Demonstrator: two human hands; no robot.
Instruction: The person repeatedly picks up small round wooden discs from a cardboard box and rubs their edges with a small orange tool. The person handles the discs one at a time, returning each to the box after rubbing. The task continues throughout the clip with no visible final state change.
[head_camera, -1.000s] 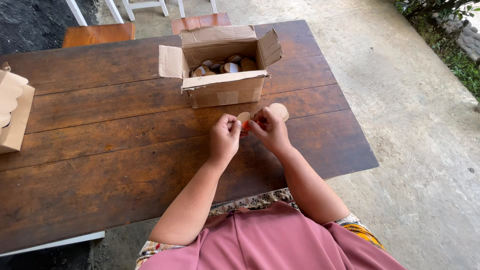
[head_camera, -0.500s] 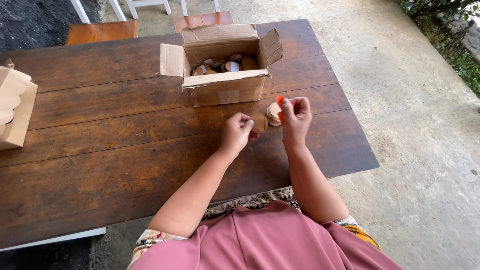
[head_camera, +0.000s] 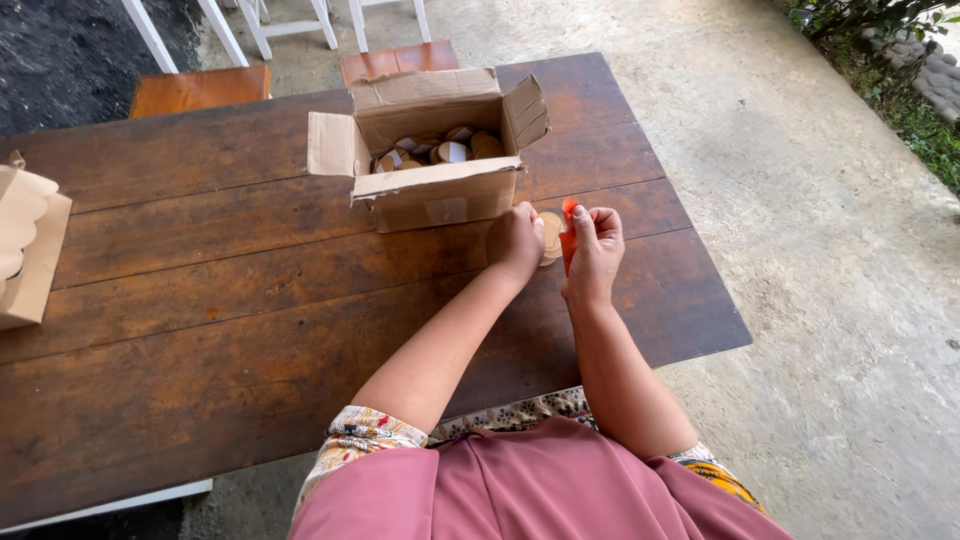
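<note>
1. Right hand (head_camera: 594, 258): fingers curled tight round a small bright-orange narrow object (head_camera: 568, 232), held upright, thumb side pressed on it. What kind of tool it is can't be told; only the top and one edge show.
2. Left hand (head_camera: 516, 243): closed, knuckles up, just left of the orange object. It touches a small stack of round, flat, light-brown discs (head_camera: 550, 237) that look like wood or card. Whether the fingers actually pinch a disc is hidden by the back of the hand.
3. Discs sit between the two hands, right against the orange object, low over the table surface; can't tell if they rest on the wood or are lifted.
4. Just beyond the left hand, almost touching its knuckles: an open brown corrugated cardboard box (head_camera: 430, 190), flaps spread, w/ more round tan and pale discs (head_camera: 452, 151) piled inside.
5. Both hands work above the near-right part of a dark-brown plank wooden table (head_camera: 200, 330).
6. Well away to the left of the grip, at the table's far edge: part of a pale tan scalloped cardboard carton (head_camera: 25, 250), cut off by the frame.
7. Behind the box, past the table: two orange-brown wooden seats (head_camera: 200, 88) and white chair legs (head_camera: 240, 22) on a concrete floor (head_camera: 830, 250).
8. Nearest the camera: the person's pink garment (head_camera: 520, 490) w/ patterned sleeves.
</note>
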